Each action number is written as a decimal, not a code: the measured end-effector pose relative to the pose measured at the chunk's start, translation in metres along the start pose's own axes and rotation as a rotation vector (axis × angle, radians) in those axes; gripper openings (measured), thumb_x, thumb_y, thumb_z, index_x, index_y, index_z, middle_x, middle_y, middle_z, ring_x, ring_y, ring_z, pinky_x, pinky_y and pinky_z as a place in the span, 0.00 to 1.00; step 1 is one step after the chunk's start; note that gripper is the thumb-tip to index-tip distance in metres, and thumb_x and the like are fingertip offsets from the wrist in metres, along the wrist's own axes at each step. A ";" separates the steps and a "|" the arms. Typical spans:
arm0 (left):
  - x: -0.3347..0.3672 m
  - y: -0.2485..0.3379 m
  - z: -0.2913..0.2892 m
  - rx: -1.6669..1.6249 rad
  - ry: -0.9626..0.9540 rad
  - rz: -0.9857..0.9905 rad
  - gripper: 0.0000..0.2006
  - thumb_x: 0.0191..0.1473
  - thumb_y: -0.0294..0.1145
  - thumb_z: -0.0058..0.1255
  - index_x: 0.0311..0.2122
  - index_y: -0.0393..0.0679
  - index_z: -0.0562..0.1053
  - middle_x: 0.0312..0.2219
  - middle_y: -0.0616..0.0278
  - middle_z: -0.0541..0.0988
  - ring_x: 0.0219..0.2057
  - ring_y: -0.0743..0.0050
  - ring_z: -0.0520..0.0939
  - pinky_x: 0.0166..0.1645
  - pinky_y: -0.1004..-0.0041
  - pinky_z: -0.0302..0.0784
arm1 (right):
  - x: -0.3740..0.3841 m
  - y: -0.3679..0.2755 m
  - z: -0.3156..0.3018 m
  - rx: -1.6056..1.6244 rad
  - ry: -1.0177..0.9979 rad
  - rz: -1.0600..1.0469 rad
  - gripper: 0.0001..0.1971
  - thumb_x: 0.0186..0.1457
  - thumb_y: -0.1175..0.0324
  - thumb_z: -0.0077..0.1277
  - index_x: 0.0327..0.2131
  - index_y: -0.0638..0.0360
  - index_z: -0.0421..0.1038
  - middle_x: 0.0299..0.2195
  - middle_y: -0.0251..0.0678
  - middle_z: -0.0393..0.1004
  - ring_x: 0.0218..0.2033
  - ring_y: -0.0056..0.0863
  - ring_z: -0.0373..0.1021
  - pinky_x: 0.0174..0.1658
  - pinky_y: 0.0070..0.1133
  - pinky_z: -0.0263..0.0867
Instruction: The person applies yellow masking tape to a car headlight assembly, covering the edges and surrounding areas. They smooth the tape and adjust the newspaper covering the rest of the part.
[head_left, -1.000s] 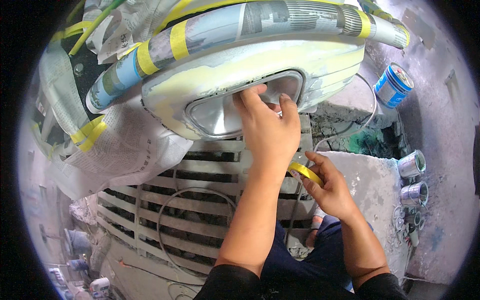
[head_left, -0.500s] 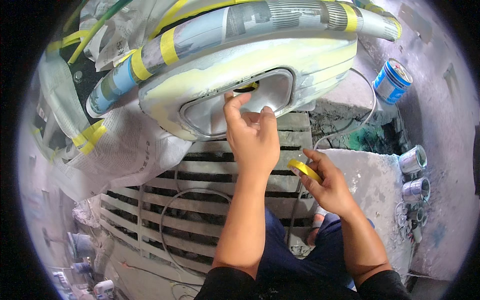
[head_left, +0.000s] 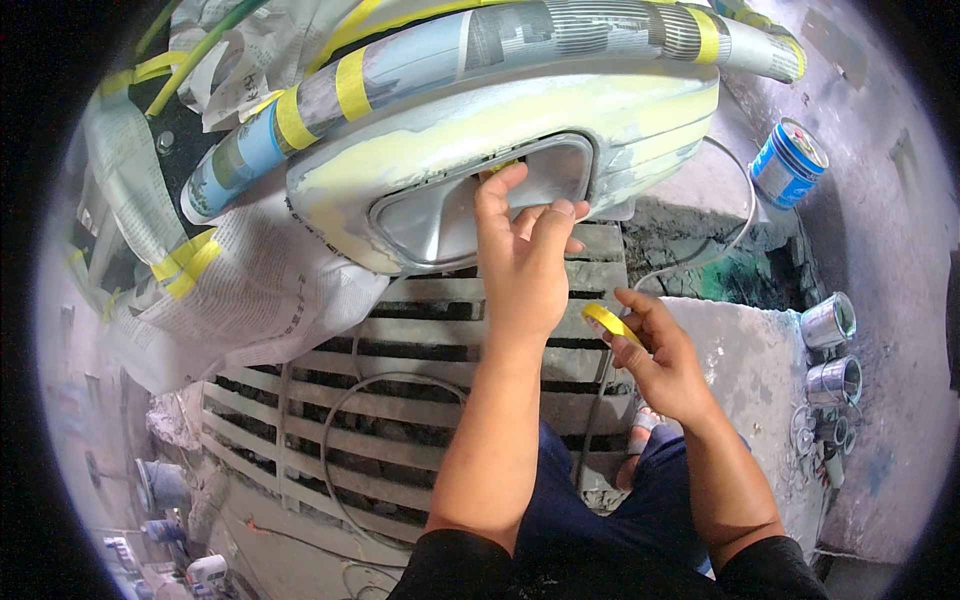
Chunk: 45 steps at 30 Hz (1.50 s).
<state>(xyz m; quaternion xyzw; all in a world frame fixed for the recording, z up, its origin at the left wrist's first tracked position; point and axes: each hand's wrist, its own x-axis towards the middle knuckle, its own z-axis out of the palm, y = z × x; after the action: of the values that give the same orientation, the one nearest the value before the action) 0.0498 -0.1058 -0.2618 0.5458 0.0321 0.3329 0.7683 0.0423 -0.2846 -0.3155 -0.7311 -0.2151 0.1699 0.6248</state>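
My left hand (head_left: 525, 265) reaches up to the shiny metal recess (head_left: 425, 222) of a rounded body part (head_left: 345, 168) patched with pale yellow filler. Its index fingertip presses at the upper edge of the recess, where a scrap of yellow tape (head_left: 514, 167) partly shows. The thumb stands apart from that finger, and I see nothing held between them. Lower and to the right, my right hand (head_left: 665, 362) grips a roll of yellow masking tape (head_left: 606, 319) between thumb and fingers, apart from the panel.
A newspaper-wrapped tube (head_left: 420, 72) with yellow tape bands curves above the panel. Newspaper (head_left: 250, 290) covers the left side. Below lies a slatted grate (head_left: 390, 420) with a hose (head_left: 335, 405). At right stand a blue can (head_left: 789, 165) and metal cups (head_left: 828, 322).
My left hand has shifted slightly right and up along the recess, its index finger now covering more of the tape scrap. The right hand keeps the roll, slightly tilted.
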 end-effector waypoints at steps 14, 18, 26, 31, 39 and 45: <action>-0.033 -0.003 -0.018 0.196 -0.009 0.017 0.17 0.59 0.29 0.53 0.53 0.37 0.68 0.38 0.61 0.78 0.36 0.78 0.80 0.36 0.80 0.75 | 0.000 0.001 -0.013 0.009 -0.049 -0.063 0.31 0.54 0.81 0.51 0.62 0.61 0.57 0.42 0.38 0.75 0.40 0.24 0.72 0.45 0.21 0.68; -0.047 -0.004 -0.044 0.508 -0.222 -0.015 0.15 0.56 0.26 0.57 0.49 0.36 0.74 0.33 0.69 0.75 0.32 0.88 0.73 0.38 0.83 0.70 | -0.004 -0.009 -0.013 -0.038 -0.087 -0.098 0.34 0.52 0.82 0.52 0.63 0.59 0.56 0.46 0.41 0.74 0.48 0.29 0.72 0.49 0.24 0.68; -0.056 0.012 -0.040 0.785 -0.490 -0.023 0.25 0.44 0.24 0.67 0.51 0.40 0.74 0.36 0.62 0.73 0.32 0.75 0.75 0.37 0.76 0.74 | 0.001 -0.013 -0.013 -0.137 -0.121 -0.184 0.34 0.52 0.79 0.54 0.63 0.59 0.57 0.50 0.47 0.76 0.51 0.39 0.74 0.52 0.30 0.70; -0.061 0.000 -0.045 0.809 -0.446 0.092 0.18 0.47 0.20 0.64 0.46 0.39 0.77 0.35 0.60 0.76 0.33 0.74 0.77 0.37 0.76 0.75 | 0.002 -0.014 -0.009 -0.199 -0.128 -0.222 0.34 0.52 0.78 0.55 0.63 0.60 0.57 0.49 0.49 0.75 0.51 0.41 0.74 0.51 0.31 0.70; -0.054 -0.004 -0.056 0.764 -0.459 -0.011 0.07 0.52 0.23 0.58 0.36 0.36 0.73 0.32 0.58 0.75 0.32 0.68 0.77 0.38 0.72 0.73 | 0.002 -0.010 -0.008 -0.249 -0.210 -0.240 0.34 0.51 0.77 0.57 0.62 0.61 0.57 0.50 0.51 0.74 0.48 0.42 0.76 0.49 0.31 0.71; -0.065 -0.018 -0.061 1.116 -0.484 0.210 0.06 0.56 0.24 0.52 0.37 0.38 0.68 0.33 0.51 0.74 0.33 0.44 0.76 0.39 0.57 0.73 | 0.005 -0.017 -0.001 -0.344 -0.072 -0.026 0.31 0.52 0.76 0.60 0.59 0.60 0.62 0.44 0.47 0.77 0.40 0.38 0.78 0.44 0.29 0.71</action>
<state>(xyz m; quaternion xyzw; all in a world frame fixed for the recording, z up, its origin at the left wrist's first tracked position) -0.0178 -0.0946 -0.3226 0.9258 -0.0277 0.2066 0.3153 0.0451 -0.2808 -0.2983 -0.8179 -0.2725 0.1485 0.4844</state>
